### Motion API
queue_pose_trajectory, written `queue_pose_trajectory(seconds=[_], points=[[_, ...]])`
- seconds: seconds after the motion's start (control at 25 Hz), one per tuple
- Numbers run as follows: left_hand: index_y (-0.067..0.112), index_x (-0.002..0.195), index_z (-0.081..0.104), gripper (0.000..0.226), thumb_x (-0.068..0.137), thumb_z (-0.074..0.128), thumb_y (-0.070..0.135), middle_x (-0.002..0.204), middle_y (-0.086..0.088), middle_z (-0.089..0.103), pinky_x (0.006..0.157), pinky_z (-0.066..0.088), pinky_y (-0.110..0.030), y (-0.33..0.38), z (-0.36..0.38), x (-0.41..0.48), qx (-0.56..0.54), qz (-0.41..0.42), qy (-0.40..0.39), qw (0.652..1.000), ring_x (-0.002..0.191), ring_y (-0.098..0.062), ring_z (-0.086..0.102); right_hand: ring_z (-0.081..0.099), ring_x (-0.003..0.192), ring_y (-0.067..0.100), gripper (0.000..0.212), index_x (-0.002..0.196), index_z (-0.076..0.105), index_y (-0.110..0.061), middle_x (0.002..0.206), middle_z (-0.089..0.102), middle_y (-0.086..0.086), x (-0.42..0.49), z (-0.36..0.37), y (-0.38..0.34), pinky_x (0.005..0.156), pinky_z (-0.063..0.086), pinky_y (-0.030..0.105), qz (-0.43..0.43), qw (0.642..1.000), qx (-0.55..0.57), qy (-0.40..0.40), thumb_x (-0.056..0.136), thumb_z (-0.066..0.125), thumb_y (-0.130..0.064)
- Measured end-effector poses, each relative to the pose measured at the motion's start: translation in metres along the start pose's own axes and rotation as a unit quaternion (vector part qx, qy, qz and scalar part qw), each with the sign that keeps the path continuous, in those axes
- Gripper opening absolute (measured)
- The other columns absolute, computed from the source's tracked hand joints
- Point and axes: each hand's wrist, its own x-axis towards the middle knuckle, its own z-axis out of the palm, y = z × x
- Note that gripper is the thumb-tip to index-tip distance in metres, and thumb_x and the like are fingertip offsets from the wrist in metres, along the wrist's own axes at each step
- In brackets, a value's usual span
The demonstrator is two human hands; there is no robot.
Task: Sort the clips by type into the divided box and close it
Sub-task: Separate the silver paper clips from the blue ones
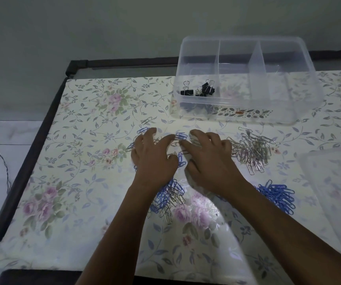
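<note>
1. The table (83, 182) wears a floral cloth and lies under both hands.
2. The clear box (309, 64) stands open beyond the right hand, at the table's far edge. Two dividers split it into three compartments.
3. A clear lid (334, 177) lies flat, well to the right of the right forearm.
4. The left hand (155, 159) and the right hand (210, 159) lie palm down, side by side and almost touching. Their fingers are spread and lightly bent, with the tips on loose clips (180, 138), blue and silver mixed.
5. A mixed heap (169, 198) of blue and silver clips lies between the wrists, partly under the left one.
6. A silver pile (251, 151) lies just right of the right hand.
7. A blue pile (278, 195) lies just right of the right forearm, nearer the person than the silver pile.
8. Black binder clips (198, 90) sit in the box's left compartment, straight beyond the fingertips.
9. One silver clip (147, 120) lies alone just beyond the left hand.
</note>
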Motion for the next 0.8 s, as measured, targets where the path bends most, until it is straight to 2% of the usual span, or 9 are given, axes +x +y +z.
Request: queue_pose_trajectory(seconds=[0.08, 0.16, 0.24, 0.32, 0.4, 0.48, 0.6, 0.68, 0.8], points=[[0.033, 0.132, 0.044, 0.056, 0.076, 0.043, 0.033, 0.149, -0.004, 0.019, 0.109, 0.012, -0.045, 0.000, 0.000, 0.000, -0.002, -0.017, -0.012, 1.000, 0.137, -0.025, 0.010, 0.052, 0.104, 0.033, 0.055, 0.117, 0.060, -0.022, 0.128, 0.054, 0.011, 0.001, 0.000, 0.000, 0.078, 0.038, 0.047, 0.004, 1.000, -0.006, -0.015, 0.071, 0.032, -0.033], [0.032, 0.133, 0.043, 0.064, 0.070, 0.034, 0.037, 0.149, -0.003, 0.018, 0.110, 0.011, -0.043, 0.000, -0.002, -0.001, -0.014, -0.030, -0.001, 0.999, 0.137, -0.023, 0.009, 0.050, 0.110, 0.035, 0.059, 0.124, 0.056, -0.022, 0.135, 0.049, 0.012, 0.001, 0.000, -0.003, 0.083, 0.037, 0.052, -0.005, 0.999, 0.004, -0.033, 0.073, 0.030, -0.033], [0.030, 0.134, 0.042, 0.057, 0.078, 0.034, 0.036, 0.151, -0.003, 0.017, 0.111, 0.010, -0.045, 0.001, -0.005, -0.001, -0.007, -0.061, 0.012, 0.998, 0.139, -0.024, 0.007, 0.034, 0.128, 0.036, 0.067, 0.135, 0.043, -0.025, 0.148, 0.031, 0.009, 0.001, 0.000, -0.007, 0.096, 0.025, 0.059, -0.012, 0.997, 0.018, -0.070, 0.074, 0.020, -0.038], [0.033, 0.133, 0.045, 0.046, 0.088, 0.041, 0.025, 0.154, -0.002, 0.011, 0.112, 0.004, -0.049, 0.004, -0.007, 0.000, -0.009, -0.084, 0.001, 0.996, 0.141, -0.026, 0.000, 0.010, 0.138, 0.032, 0.075, 0.144, 0.024, -0.033, 0.156, 0.005, 0.001, -0.002, -0.002, -0.011, 0.104, 0.009, 0.059, 0.003, 0.993, 0.021, -0.113, 0.071, 0.005, -0.043], [0.038, 0.129, 0.049, 0.044, 0.090, 0.042, 0.020, 0.156, 0.003, 0.007, 0.112, -0.002, -0.051, 0.005, -0.008, 0.002, -0.007, -0.062, -0.024, 0.998, 0.142, -0.027, -0.006, 0.003, 0.139, 0.030, 0.076, 0.144, 0.019, -0.036, 0.156, -0.001, -0.001, -0.002, -0.005, -0.011, 0.106, 0.005, 0.057, 0.025, 0.992, 0.014, -0.119, 0.071, 0.001, -0.045], [0.042, 0.126, 0.050, 0.043, 0.089, 0.043, 0.022, 0.156, 0.006, 0.006, 0.112, -0.004, -0.051, 0.005, -0.007, 0.002, -0.007, -0.027, -0.056, 0.998, 0.142, -0.026, -0.007, 0.013, 0.137, 0.034, 0.063, 0.138, 0.039, -0.033, 0.154, 0.015, 0.005, 0.000, -0.009, -0.006, 0.104, 0.011, 0.058, 0.044, 0.994, 0.024, -0.093, 0.078, 0.017, -0.039], [0.037, 0.126, 0.053, 0.050, 0.079, 0.036, 0.035, 0.154, 0.003, 0.017, 0.113, 0.002, -0.054, 0.000, -0.011, 0.004, -0.008, -0.023, -0.008, 1.000, 0.141, -0.026, 0.001, 0.042, 0.121, 0.041, 0.042, 0.096, 0.072, -0.023, 0.133, 0.051, 0.014, 0.001, -0.012, 0.002, 0.092, 0.030, 0.061, 0.024, 1.000, 0.010, 0.004, 0.073, 0.038, -0.033], [0.032, 0.126, 0.055, 0.051, 0.078, 0.035, 0.034, 0.151, 0.000, 0.022, 0.113, 0.005, -0.055, -0.001, -0.014, 0.002, 0.017, -0.059, 0.035, 0.998, 0.141, -0.029, 0.003, 0.050, 0.114, 0.038, 0.039, 0.080, 0.073, -0.020, 0.123, 0.058, 0.012, 0.001, -0.012, 0.003, 0.088, 0.035, 0.060, 0.017, 0.999, 0.006, 0.030, 0.067, 0.039, -0.033], [0.038, 0.132, 0.046, 0.044, 0.090, 0.042, 0.027, 0.156, 0.001, 0.002, 0.110, -0.006, -0.058, 0.006, -0.012, -0.006, 0.072, -0.065, -0.012, 0.995, 0.140, -0.032, -0.013, 0.053, 0.111, 0.036, 0.045, 0.094, 0.070, -0.017, 0.121, 0.058, 0.013, 0.002, -0.011, 0.000, 0.087, 0.039, 0.058, 0.007, 0.999, 0.019, 0.042, 0.065, 0.039, -0.032]])
